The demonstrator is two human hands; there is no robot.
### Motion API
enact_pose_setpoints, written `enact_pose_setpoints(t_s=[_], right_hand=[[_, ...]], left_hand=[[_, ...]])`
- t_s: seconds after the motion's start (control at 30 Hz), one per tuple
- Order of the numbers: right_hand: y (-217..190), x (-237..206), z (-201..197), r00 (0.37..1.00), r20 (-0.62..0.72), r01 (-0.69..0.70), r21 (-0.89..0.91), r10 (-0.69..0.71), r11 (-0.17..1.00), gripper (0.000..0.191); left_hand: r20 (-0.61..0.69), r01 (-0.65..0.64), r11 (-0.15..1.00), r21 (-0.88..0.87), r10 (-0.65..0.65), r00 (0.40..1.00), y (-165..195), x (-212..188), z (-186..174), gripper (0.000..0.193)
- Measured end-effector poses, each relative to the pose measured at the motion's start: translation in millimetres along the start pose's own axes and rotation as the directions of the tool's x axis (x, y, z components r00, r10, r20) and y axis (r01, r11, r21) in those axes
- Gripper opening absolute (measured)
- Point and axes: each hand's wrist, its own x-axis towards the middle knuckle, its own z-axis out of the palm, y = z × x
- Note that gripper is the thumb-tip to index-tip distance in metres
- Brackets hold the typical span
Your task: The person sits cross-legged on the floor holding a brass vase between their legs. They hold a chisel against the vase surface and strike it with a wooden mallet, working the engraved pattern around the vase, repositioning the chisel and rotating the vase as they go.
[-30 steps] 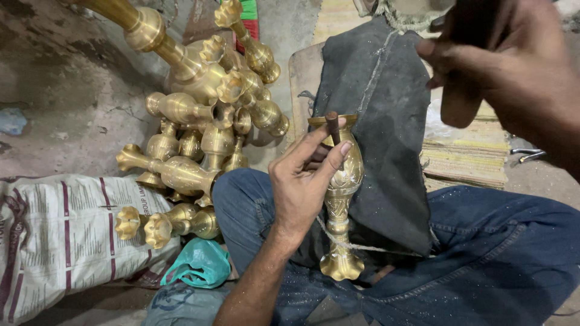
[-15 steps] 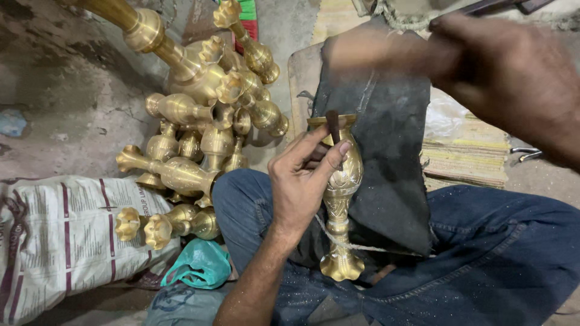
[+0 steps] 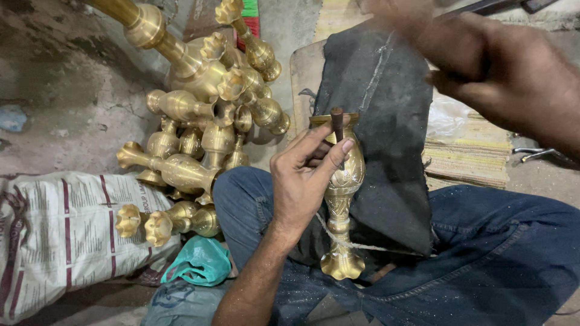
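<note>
One brass vase [image 3: 343, 193] is stood upright between the person's legs, against a dark cloth pad [image 3: 386, 151]. Its wavy foot is at the bottom, and a thin string [image 3: 356, 244] is wound around its stem. One short dark metal punch [image 3: 337, 130] is held against the top of the vase. The punch is pinched by the left hand [image 3: 302, 181], with the thumb on one side and the fingers curled around the other side, so the hand is mostly closed around it.

The right hand [image 3: 501, 72] is raised high above the vase and is blurred. It is closed like a fist around something dark, but what is held cannot be told for sure.

Two legs in blue jeans [image 3: 483, 259] are seen, one on each side of the vase. The dark pad is laid over one flat board [image 3: 302, 78].

A pile of brass vases [image 3: 205, 121] is seen on the floor to the left, just beside the knee. About ten or more can be counted, lying on their sides and mixed up, with one much bigger than the rest. Two more small ones [image 3: 163, 222] are laid on one white printed sack [image 3: 66, 235]. One green bag [image 3: 199, 262] is crumpled below them. One striped mat [image 3: 471, 157] is spread on the right.
</note>
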Motion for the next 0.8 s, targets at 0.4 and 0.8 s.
enact_pose_setpoints(t_s=[0.4,0.8], right_hand=[[-6,-6,-2,0.999,0.010,0.054,-0.082,-0.053,0.995,0.046],[6,0,-1,0.999,-0.048,-0.036,-0.256,0.024,0.966,0.039]], left_hand=[[0.019,-0.030,0.998,0.052,0.029,0.999,1,3,-2,0.035],[-0.077,-0.102,0.987,0.124,0.112,0.991,-7,0,4,0.034]])
